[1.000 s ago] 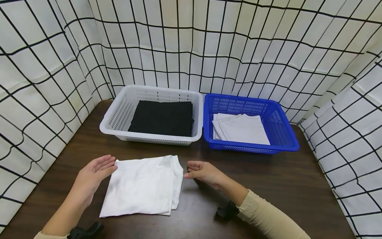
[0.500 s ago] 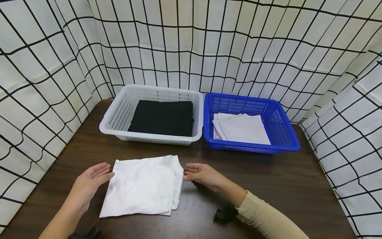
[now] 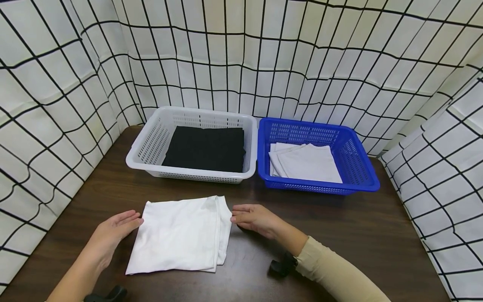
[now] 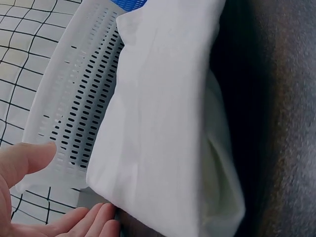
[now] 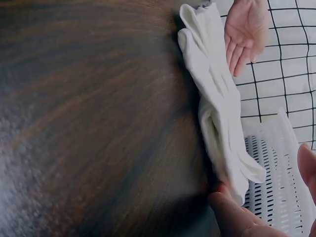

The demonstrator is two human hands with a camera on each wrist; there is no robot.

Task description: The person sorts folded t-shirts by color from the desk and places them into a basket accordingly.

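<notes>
A white folded cloth lies flat on the dark wood table, its layered edges towards the right. At its left edge is my left hand, fingers straight and thumb apart; in the left wrist view its fingertips lie close beside the cloth's corner. My right hand stands on its side at the cloth's right edge with fairly straight fingers. In the right wrist view, its fingers touch the end of the cloth, while the thumb stays away from it. Neither hand grips the cloth.
Behind the cloth stands a white plastic basket with folded black cloth. To its right, a blue basket contains folded white cloths. White fabric with a black grid encloses the table at back and sides.
My left hand has moved down and slightly left, off the cloth's upper left corner to beside its left edge. My right hand has shifted slightly left against the right edge. The cloth stays put.
</notes>
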